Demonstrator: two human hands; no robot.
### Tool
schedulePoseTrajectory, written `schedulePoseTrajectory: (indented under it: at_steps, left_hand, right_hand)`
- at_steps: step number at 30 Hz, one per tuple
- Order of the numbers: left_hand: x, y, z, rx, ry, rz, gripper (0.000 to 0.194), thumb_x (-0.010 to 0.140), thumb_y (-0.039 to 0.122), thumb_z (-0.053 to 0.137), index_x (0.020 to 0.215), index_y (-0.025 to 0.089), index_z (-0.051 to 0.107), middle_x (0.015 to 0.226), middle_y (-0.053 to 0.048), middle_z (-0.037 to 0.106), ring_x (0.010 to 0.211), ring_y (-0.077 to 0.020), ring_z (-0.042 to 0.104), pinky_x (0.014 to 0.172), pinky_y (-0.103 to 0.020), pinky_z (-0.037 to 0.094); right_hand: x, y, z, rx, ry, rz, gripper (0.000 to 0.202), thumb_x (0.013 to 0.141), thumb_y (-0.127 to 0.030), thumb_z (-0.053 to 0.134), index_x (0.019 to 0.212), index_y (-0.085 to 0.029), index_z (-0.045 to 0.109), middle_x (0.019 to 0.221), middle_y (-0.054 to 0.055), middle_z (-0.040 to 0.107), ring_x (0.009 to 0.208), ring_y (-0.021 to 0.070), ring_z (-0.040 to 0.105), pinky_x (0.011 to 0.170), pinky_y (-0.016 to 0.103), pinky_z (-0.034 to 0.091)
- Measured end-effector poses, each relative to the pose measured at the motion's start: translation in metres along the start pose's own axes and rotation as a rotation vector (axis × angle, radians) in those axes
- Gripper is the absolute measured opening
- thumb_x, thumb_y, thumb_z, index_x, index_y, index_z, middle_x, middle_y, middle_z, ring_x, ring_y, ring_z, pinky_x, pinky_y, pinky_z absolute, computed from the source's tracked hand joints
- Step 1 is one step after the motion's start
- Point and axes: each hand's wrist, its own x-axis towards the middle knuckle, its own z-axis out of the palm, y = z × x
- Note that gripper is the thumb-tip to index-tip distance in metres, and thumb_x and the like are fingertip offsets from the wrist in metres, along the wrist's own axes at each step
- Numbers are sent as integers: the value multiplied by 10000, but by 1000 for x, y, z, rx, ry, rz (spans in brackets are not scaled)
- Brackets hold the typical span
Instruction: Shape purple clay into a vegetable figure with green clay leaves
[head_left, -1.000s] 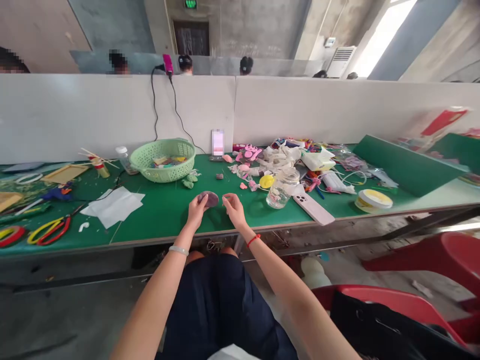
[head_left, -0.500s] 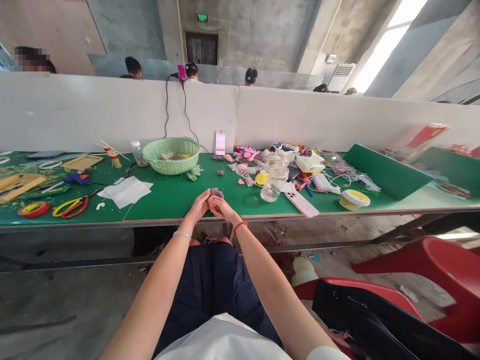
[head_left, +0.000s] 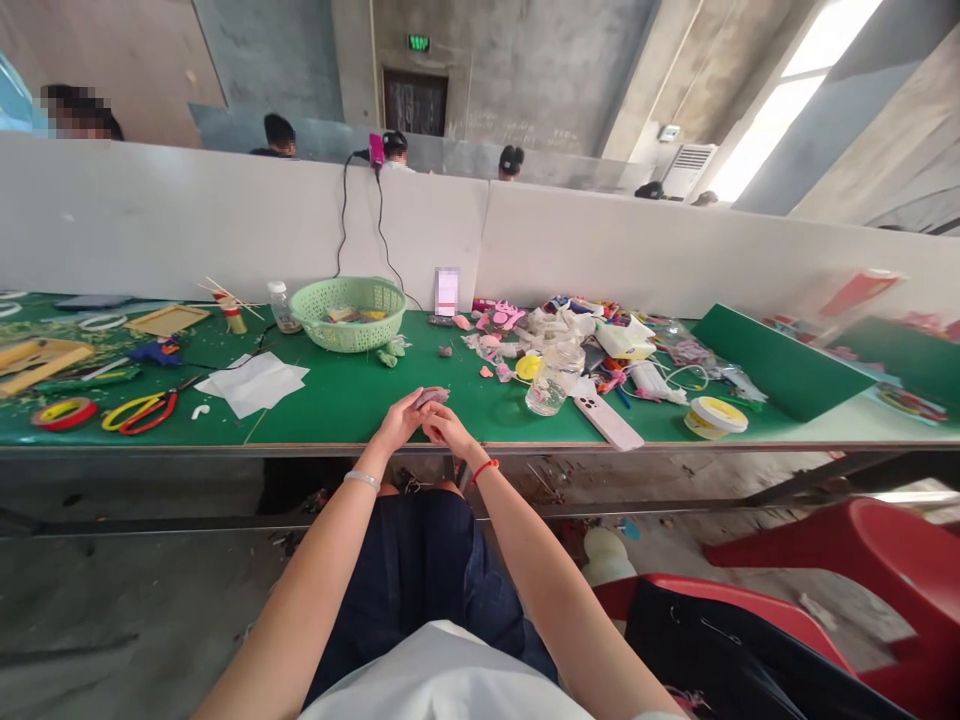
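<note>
My left hand [head_left: 400,421] is closed around a greyish-mauve, clay-like lump [head_left: 433,396] at the front edge of the green table. My right hand [head_left: 448,428] meets it from the other side, its fingers bent in against the lump's lower side. The fingers cover most of the lump, so its full shape is hidden. Farther back on the tabletop lies a small lump [head_left: 445,351] of similar colour. Pink bits [head_left: 486,372] are scattered to its right, near a yellow round piece [head_left: 528,366].
A green basket [head_left: 349,337] stands behind my hands, with white paper [head_left: 253,386] and scissors [head_left: 146,412] to the left. On the right are a clear water container [head_left: 553,380], a pink phone [head_left: 611,420] and a yellow-lidded tub [head_left: 716,417]. A white partition [head_left: 225,215] runs behind.
The camera view has shifted slightly. The lump shows a flatter, tilted side between my hands, and my right fingers have moved lower on it.
</note>
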Motion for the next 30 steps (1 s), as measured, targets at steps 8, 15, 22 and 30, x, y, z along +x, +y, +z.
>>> schedulePoseTrajectory:
  at_steps: [8, 15, 22, 30]
  left_hand:
    - [5, -7, -6, 47, -73, 6, 373, 874, 427, 765, 1090, 132, 840, 1166, -147, 829, 1229, -344, 719, 1033, -407, 526]
    - [4, -7, -5, 139, -105, 49, 450, 800, 493, 862, 1095, 154, 857, 1216, -162, 818, 1203, -364, 733, 994, -408, 542]
    - [8, -9, -7, 44, -46, 18, 446, 865, 550, 797, 1053, 150, 851, 1126, -136, 838, 1178, -318, 743, 988, -371, 555]
    - [8, -11, -5, 35, -4, 33, 438, 889, 543, 761, 1020, 133, 844, 1092, -143, 839, 1257, -335, 715, 1064, -383, 522]
  right_hand:
    - [-2, -1, -1, 79, 62, -20, 208, 761, -333, 602, 700, -235, 429, 523, -84, 373, 480, 87, 263, 507, 248, 241]
    - [-2, 0, -2, 89, 89, 19, 253, 719, -421, 630, 702, -252, 442, 477, -83, 391, 440, 95, 280, 475, 255, 241]
    - [-2, -1, -3, 97, 57, 43, 257, 764, -427, 653, 794, -252, 467, 451, -112, 379, 394, 81, 254, 440, 239, 203]
    - [-5, -4, -5, 124, -6, 19, 290, 810, -447, 656, 810, -256, 438, 424, -136, 351, 355, 66, 190, 415, 238, 158]
